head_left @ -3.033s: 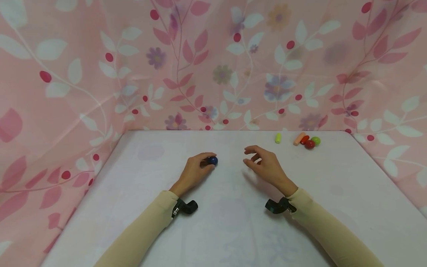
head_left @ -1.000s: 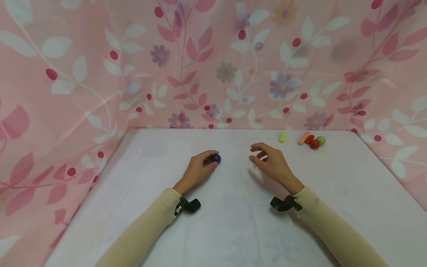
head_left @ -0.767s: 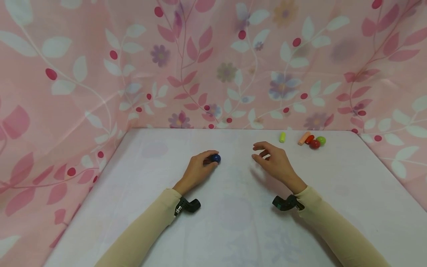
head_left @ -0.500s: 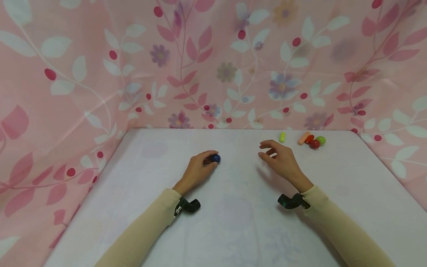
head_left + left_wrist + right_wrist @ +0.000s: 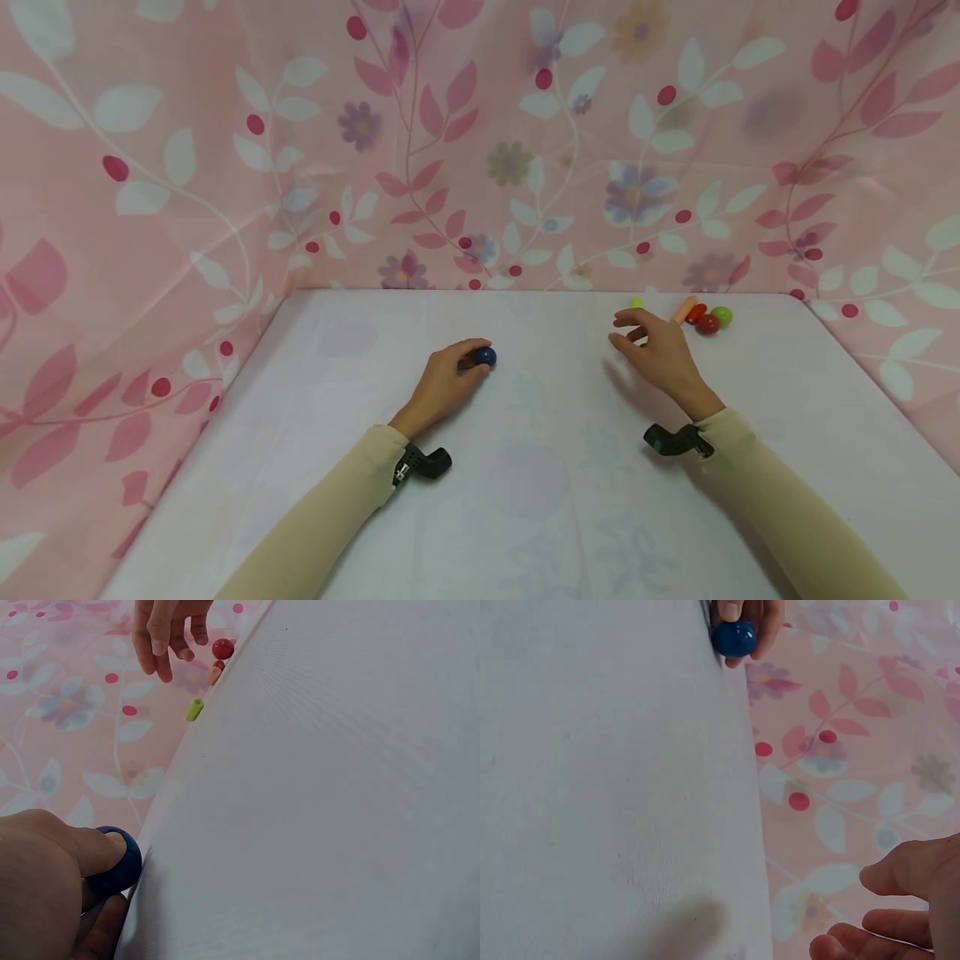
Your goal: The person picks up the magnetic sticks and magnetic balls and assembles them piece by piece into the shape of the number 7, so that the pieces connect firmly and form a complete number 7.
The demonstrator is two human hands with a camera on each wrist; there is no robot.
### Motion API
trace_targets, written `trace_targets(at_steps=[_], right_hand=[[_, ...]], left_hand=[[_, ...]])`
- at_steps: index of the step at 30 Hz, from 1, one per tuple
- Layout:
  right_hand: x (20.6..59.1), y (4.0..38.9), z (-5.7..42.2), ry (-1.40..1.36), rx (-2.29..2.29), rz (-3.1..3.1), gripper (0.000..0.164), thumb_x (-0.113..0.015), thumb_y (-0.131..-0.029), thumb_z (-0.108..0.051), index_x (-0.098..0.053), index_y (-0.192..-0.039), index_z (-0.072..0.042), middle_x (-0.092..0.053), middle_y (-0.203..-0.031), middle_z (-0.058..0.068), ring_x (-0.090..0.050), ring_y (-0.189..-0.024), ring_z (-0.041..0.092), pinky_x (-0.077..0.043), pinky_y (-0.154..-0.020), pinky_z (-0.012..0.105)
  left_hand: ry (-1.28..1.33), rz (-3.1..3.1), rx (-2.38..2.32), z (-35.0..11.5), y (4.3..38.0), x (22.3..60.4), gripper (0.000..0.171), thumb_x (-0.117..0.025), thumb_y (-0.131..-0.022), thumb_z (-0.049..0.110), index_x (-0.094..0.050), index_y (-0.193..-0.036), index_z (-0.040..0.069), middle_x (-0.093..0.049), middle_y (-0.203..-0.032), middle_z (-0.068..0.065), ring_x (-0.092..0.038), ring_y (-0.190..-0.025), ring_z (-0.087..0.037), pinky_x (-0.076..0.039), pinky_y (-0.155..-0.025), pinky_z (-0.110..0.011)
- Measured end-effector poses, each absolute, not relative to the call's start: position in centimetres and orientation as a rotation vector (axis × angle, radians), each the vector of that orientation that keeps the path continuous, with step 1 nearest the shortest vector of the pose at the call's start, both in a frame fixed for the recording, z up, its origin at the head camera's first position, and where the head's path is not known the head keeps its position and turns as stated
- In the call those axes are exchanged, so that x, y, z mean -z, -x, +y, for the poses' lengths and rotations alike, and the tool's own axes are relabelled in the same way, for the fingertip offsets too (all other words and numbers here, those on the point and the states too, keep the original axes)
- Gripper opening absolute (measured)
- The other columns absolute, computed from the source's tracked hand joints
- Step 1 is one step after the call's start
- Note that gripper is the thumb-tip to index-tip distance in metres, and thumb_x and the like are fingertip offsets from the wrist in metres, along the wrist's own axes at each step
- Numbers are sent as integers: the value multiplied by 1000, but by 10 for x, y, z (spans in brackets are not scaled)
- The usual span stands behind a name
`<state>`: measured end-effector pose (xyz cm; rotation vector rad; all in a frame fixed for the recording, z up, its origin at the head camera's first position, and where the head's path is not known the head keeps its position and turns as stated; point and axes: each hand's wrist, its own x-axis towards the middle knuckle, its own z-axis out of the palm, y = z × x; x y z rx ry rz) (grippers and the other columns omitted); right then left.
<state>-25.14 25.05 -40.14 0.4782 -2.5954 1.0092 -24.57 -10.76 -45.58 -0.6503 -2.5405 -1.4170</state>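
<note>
My left hand (image 5: pixel 442 383) pinches a glossy dark blue ball (image 5: pixel 486 356) between thumb and fingers, low over the table. In the left wrist view the thumb lies across the blue ball (image 5: pixel 124 870). My right hand (image 5: pixel 660 354) is above the table with fingers loosely bent and nothing between them. Just beyond its fingertips a yellow-green stub (image 5: pixel 637 302) is partly hidden. A peach-orange stick (image 5: pixel 686 309), also partly covered by the hand, lies beside a small red oval piece (image 5: pixel 697 313), a dark red ball (image 5: pixel 708 324) and a green ball (image 5: pixel 722 316).
A white cloth covers the table (image 5: pixel 517 483). Behind its far edge hangs a pink floral curtain (image 5: pixel 465 150), which also runs down the left and right sides. Each wrist carries a small black camera mount (image 5: pixel 427 462).
My right hand has moved right and slightly away from me, toward the small coloured pieces, and now covers part of the yellow-green stub. The left hand keeps its hold on the blue ball.
</note>
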Motion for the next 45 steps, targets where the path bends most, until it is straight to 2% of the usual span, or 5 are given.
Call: trace_targets(at_steps=[6,14,21,32,45], right_hand=[[402,257,266,-420,-962,-2627,33,-72,-99,-13,-65,-128,1,-72,-117,20,-70,-94,37,-56,-72,41],[402,266,284,-377,-939,-2641,32,-72,-98,-10,-65,-127,1,-72,-117,22,-70,-96,38,-54,-72,44],[401,273,298,-381,-911,-2624,32,-73,-97,-8,-66,-127,1,-73,-115,21,-69,-96,38,-50,-65,32],[391,278,317,-277,-937,-2684,30,-69,-100,-9,-65,-129,1,-70,-121,25,-66,-103,41,-52,-85,51],[393,291,334,-155,-934,-2732,34,-67,-100,-9,-63,-131,3,-68,-122,26,-62,-106,42,-50,-86,48]], left_hand=[[658,-2537,1408,-107,245,455,41,-76,-95,4,-68,-135,6,-68,-130,-14,-69,-109,-25,-54,-97,-39],[650,-2558,1416,-108,243,454,40,-75,-97,6,-67,-136,6,-67,-132,-12,-68,-112,-24,-54,-98,-37],[652,-2560,1411,-108,243,454,40,-74,-97,6,-67,-137,6,-67,-132,-13,-68,-112,-24,-54,-98,-37],[647,-2566,1411,-108,244,455,40,-74,-97,5,-67,-136,7,-67,-132,-11,-68,-112,-22,-53,-98,-36],[653,-2573,1398,-108,244,454,40,-74,-97,5,-67,-136,7,-67,-133,-11,-68,-113,-22,-53,-98,-34]])
